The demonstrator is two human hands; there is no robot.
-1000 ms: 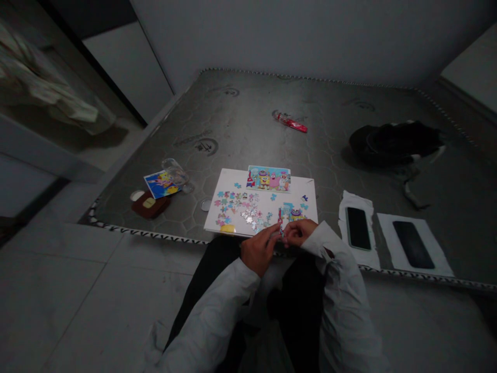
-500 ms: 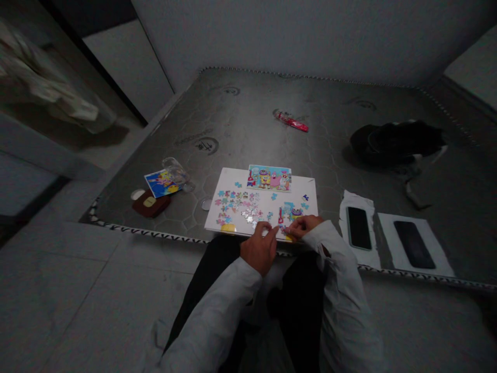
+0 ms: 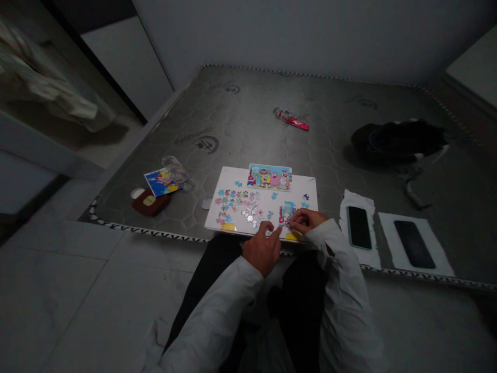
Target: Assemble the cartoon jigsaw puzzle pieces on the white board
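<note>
A white board (image 3: 217,213) lies in front of me with loose jigsaw pieces (image 3: 252,211) spread over its left half. Toward its right side is a small joined section of the jigsaw (image 3: 285,209), partly covered by my right hand (image 3: 306,221). That hand's thumb and fingertips are closed together on a puzzle piece at the section's lower edge; the piece is mostly hidden. My left hand (image 3: 264,249) holds nothing, its index finger stretched to the section's lower left corner and its thumb apart. A cartoon picture card (image 3: 269,177) rests at the board's top edge.
A brown case (image 3: 151,203), another picture card (image 3: 159,182) and a clear plastic container (image 3: 176,173) lie left of the board. Two phones (image 3: 359,228) rest on white sheets at right. Farther back are a red packet (image 3: 293,121) and a black bag (image 3: 399,142).
My right hand has shifted slightly up the board, over the joined section, uncovering a yellow patch at the board's front edge. My left index finger stays near the section's lower left corner.
</note>
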